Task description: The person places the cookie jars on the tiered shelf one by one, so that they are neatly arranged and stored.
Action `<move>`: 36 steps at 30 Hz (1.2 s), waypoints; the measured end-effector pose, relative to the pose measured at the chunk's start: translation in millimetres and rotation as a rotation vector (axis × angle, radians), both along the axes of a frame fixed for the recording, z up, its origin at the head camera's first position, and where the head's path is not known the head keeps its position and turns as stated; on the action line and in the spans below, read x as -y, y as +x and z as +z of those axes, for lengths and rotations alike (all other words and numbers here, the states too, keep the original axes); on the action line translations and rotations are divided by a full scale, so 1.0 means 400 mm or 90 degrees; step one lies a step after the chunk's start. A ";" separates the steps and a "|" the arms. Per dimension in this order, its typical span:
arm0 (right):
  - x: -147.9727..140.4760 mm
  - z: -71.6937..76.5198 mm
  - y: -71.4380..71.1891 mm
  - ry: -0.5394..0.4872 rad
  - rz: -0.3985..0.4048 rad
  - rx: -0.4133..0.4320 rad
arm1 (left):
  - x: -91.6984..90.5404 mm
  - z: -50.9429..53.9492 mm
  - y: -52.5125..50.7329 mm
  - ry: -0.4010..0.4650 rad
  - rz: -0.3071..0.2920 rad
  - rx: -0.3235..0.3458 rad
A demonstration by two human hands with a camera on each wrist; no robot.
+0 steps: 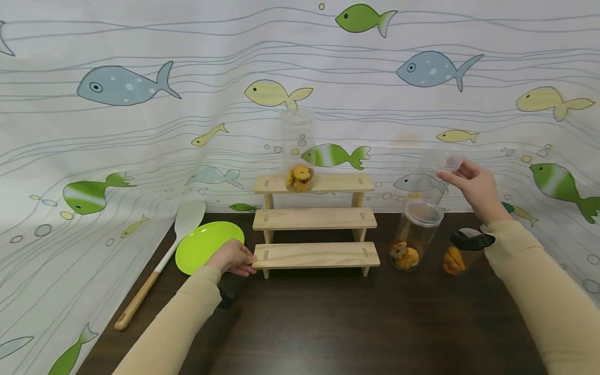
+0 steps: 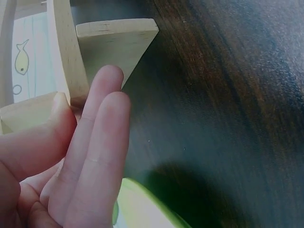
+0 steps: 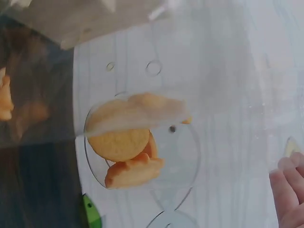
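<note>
My left hand [image 1: 232, 259] pinches the left end of the lowest board of a three-step wooden display stand [image 1: 316, 255]. In the left wrist view the thumb [image 2: 61, 116] lies on the board's edge, while two fingers [image 2: 111, 137] stretch out past it. To the right of the stand, my right hand [image 1: 475, 185] grips the top of a clear jar [image 1: 428, 174] and holds it tilted above the table. Golden cookies [image 3: 118, 142] lie in the bottom of that jar in the right wrist view.
A clear jar with cookies [image 1: 300, 178] stands on the top step. Another lidded jar [image 1: 423, 213] and a container of orange-yellow snacks [image 1: 453, 260] stand on the dark table [image 1: 319, 323] at right. Left lie a green plate [image 1: 206, 242] and a white spatula [image 1: 189, 216]. Fish-print cloth [image 1: 211, 52] hangs behind.
</note>
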State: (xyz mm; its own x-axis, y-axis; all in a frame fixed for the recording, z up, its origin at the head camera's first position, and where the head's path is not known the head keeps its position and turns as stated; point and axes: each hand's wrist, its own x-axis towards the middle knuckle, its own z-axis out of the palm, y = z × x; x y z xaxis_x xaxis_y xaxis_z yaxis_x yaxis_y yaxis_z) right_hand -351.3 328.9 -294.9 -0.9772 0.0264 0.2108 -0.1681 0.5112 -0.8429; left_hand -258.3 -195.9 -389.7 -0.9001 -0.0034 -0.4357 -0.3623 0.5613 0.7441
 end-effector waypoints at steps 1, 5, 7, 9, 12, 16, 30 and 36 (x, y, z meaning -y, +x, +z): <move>0.004 0.010 0.005 -0.001 -0.004 -0.010 | -0.001 0.001 0.001 -0.002 0.001 -0.001; 0.026 0.052 0.023 -0.019 -0.012 -0.047 | 0.002 0.002 0.003 -0.005 -0.006 -0.009; 0.039 0.073 0.026 -0.036 -0.007 -0.065 | 0.006 0.003 0.002 -0.003 -0.010 -0.010; 0.052 0.093 0.029 -0.056 -0.002 -0.078 | 0.010 0.005 0.001 -0.003 -0.011 -0.011; 0.075 0.121 0.033 -0.089 -0.007 -0.110 | 0.013 0.005 0.001 0.002 -0.008 -0.006; 0.113 0.162 0.032 -0.167 -0.001 -0.168 | 0.010 0.004 0.001 0.006 -0.017 -0.006; 0.289 0.216 -0.014 -0.199 0.066 -0.196 | 0.008 -0.001 -0.006 -0.005 -0.041 -0.015; 0.347 0.216 -0.038 -0.201 0.079 -0.187 | 0.008 0.002 -0.006 -0.006 -0.050 -0.021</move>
State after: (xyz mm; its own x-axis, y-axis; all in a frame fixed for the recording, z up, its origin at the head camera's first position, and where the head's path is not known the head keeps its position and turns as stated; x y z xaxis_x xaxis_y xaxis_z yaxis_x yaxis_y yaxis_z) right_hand -366.4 190.0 -208.6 -0.8770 0.0208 0.4800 -0.4670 0.1976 -0.8619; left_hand -260.6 -199.2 -388.7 -0.9115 0.0636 -0.4063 -0.2925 0.5943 0.7492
